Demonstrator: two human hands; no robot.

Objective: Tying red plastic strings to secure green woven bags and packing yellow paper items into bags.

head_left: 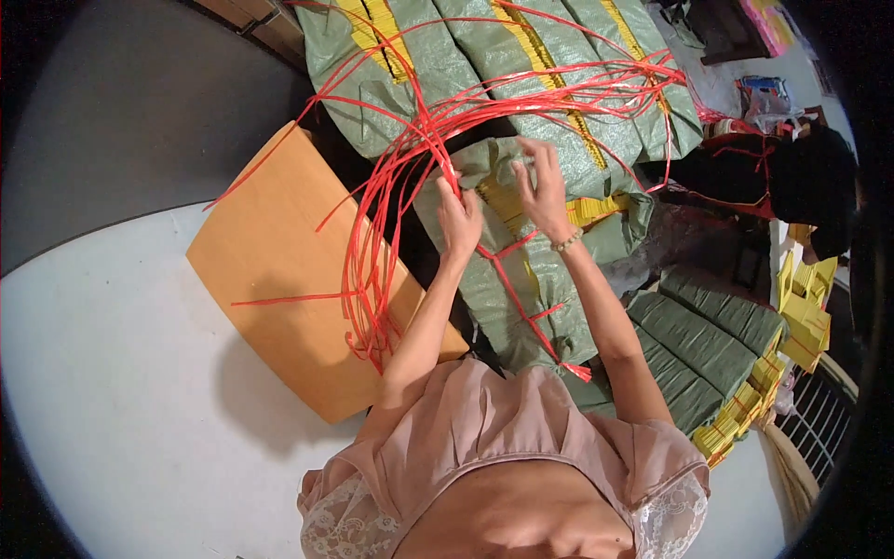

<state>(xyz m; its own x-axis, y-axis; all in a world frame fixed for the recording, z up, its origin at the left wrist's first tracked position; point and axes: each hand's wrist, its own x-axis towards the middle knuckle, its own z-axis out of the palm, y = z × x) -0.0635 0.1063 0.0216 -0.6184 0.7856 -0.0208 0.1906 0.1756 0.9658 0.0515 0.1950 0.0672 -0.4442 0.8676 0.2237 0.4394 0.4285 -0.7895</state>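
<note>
A green woven-plastic bundle [498, 293] lies in front of me, with yellow stacked pieces [503, 207] showing through a gap in its wrapping. Red plastic string [507, 279] runs along it and ends in a knot with a frayed tail near my body. My left hand [459, 222] is closed on red string at the bundle's far left part. To its right, my right hand [545, 191], wearing a bead bracelet, is raised just over the far end of the wrapping. Its fingers are bent and apart, with nothing visible in them.
Long loose red strings [447, 121] sweep over larger green bundles [447, 56] at the far side and hang down on the left. A tan board-like box [279, 270] stands left. More green bundles [694, 340] and yellow stacks [805, 317] lie right, near a dark-clothed person [801, 182].
</note>
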